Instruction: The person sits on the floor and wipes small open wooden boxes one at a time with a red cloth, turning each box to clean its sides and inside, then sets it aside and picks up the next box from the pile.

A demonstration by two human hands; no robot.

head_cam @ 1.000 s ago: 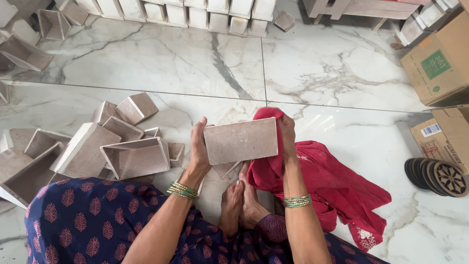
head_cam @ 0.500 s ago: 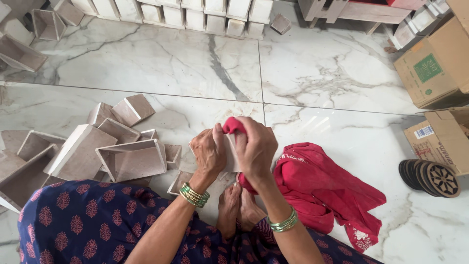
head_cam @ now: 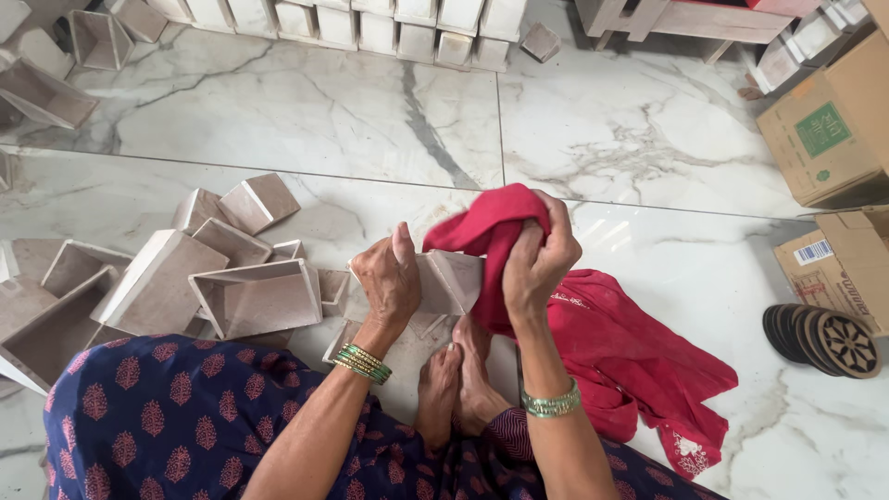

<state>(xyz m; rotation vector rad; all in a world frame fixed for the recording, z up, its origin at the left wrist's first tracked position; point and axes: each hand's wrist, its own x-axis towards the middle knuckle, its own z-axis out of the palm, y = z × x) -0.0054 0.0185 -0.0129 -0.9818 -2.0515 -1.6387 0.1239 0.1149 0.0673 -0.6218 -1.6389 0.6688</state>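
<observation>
One camera only, worn on the person's head, looking steeply down and close over both hands at the marble floor (head_cam: 278, 120); cardboard boxes (head_cam: 824, 130) sit at two o'clock (no second view to share)

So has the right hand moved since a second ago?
Yes. The right hand, bunching the red cloth, has moved from the small box's right edge up onto its top, towards the floor tile joint.
</observation>
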